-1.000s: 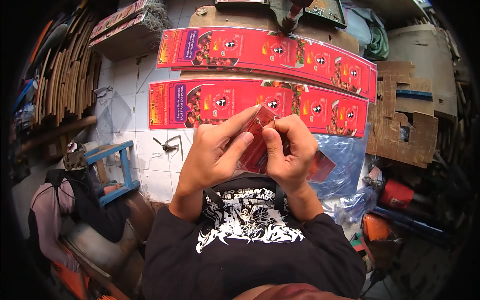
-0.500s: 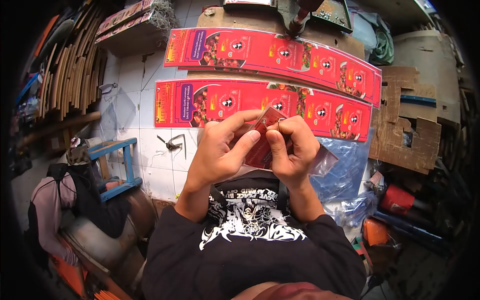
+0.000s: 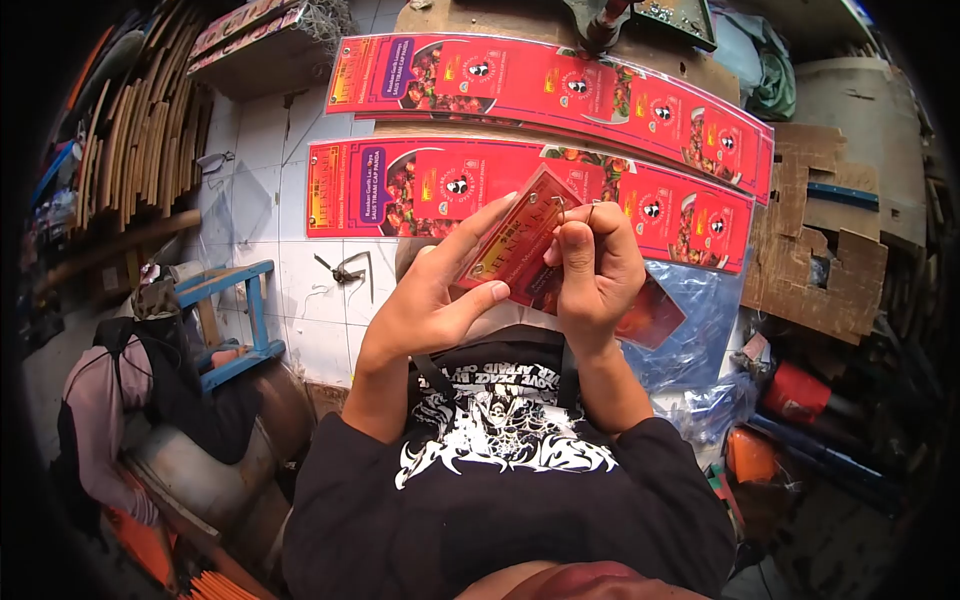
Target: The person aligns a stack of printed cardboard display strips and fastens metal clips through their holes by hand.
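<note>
My left hand point(image 3: 436, 304) grips a red laminated printed strip point(image 3: 517, 238) between thumb and fingers, tilted in front of my chest. Metal eyelets show near the corners of its end. At the strip's upper corner, my right hand point(image 3: 603, 272) is closed in a pinch on a thin wire or cord point(image 3: 580, 207) that reaches an eyelet. Whether it passes through the hole I cannot tell. The strip runs on behind my right hand, and its far end shows below. Beyond my hands lie a similar red strip point(image 3: 420, 190) and a stack of strips point(image 3: 530, 80).
Clear plastic sheeting point(image 3: 690, 320) lies at the right beside brown cardboard point(image 3: 810, 240). A blue frame point(image 3: 255, 310) stands at the left on white tiles. A metal press point(image 3: 603, 30) is at the back. Bundled thin wires point(image 3: 325, 25) rest on a box at the back left.
The held strip has turned so its yellow lettered end now faces up. My right hand has shifted slightly right, away from my left, and the thin wire or cord shows more clearly.
</note>
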Tool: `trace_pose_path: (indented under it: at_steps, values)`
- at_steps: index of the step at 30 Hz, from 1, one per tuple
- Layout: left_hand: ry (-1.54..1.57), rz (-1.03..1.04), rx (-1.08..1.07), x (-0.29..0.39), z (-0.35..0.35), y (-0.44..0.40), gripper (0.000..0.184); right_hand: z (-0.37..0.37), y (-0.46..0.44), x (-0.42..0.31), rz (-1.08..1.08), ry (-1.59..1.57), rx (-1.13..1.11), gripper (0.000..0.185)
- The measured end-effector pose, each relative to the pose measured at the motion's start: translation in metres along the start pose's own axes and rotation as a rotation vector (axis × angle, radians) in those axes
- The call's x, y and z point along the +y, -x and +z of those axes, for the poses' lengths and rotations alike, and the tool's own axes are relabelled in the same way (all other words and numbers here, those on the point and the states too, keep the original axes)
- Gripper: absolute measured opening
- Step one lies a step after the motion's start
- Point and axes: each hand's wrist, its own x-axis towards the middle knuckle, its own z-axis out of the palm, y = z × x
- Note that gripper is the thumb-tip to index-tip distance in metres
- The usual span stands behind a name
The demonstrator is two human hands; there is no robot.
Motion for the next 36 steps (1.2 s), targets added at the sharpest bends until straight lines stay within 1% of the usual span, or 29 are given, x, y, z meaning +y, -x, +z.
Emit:
trace_pose_path:
  at_steps: [2, 3, 5, 6, 8, 9, 10, 11, 12, 15, 17, 20, 27, 34, 36]
  values:
    - [-0.1, -0.005, 0.065, -0.004, 0.0, 0.001, 0.061, 0.0, 0.0, -0.004, 0.009, -0.004, -0.001, 0.015]
    - [-0.1, 0.0, 0.07, -0.003, 0.002, 0.001, 0.061, -0.003, 0.0, -0.008, 0.015, 0.033, -0.056, 0.015]
    - [0.107, -0.024, 0.198, 0.001, 0.007, 0.0, 0.05, -0.007, 0.001, -0.017, 0.035, 0.058, -0.154, 0.012]
    - [0.108, -0.018, 0.201, 0.004, 0.008, 0.0, 0.05, -0.008, -0.001, -0.025, -0.015, 0.102, -0.209, 0.011]
    - [0.104, 0.02, 0.239, 0.008, 0.01, -0.003, 0.042, -0.005, -0.005, -0.031, -0.136, 0.128, -0.24, 0.009]
    - [0.119, 0.085, 0.307, 0.01, 0.016, -0.006, 0.037, -0.003, -0.007, -0.034, -0.143, 0.13, -0.242, 0.009]
    - [0.12, 0.09, 0.305, 0.01, 0.017, -0.008, 0.037, -0.001, -0.008, -0.037, -0.181, 0.148, -0.241, 0.009]
    - [0.031, 0.127, 0.296, 0.01, 0.018, -0.009, 0.037, -0.001, -0.01, -0.039, -0.217, 0.166, -0.24, 0.009]
    - [-0.058, 0.164, 0.287, 0.01, 0.018, -0.01, 0.036, 0.0, -0.012, -0.042, -0.22, 0.168, -0.239, 0.009]
    - [-0.143, 0.217, 0.299, 0.007, 0.019, -0.011, 0.038, 0.001, -0.015, -0.044, -0.235, 0.208, -0.247, 0.009]
    - [-0.147, 0.231, 0.297, 0.005, 0.019, -0.011, 0.04, 0.003, -0.015, -0.045, -0.184, 0.191, -0.246, 0.009]
    - [-0.174, 0.26, 0.301, 0.007, 0.02, -0.012, 0.043, 0.004, -0.015, -0.043, -0.182, 0.2, -0.253, 0.008]
    - [-0.331, 0.293, 0.288, 0.006, 0.015, -0.011, 0.044, 0.006, -0.016, -0.043, -0.218, 0.243, -0.246, 0.008]
    - [-0.296, 0.284, 0.3, 0.003, 0.014, -0.011, 0.044, 0.006, -0.016, -0.042, -0.236, 0.258, -0.249, 0.008]
    - [-0.343, 0.329, 0.291, 0.002, 0.012, -0.012, 0.045, 0.007, -0.015, -0.043, -0.225, 0.267, -0.242, 0.008]
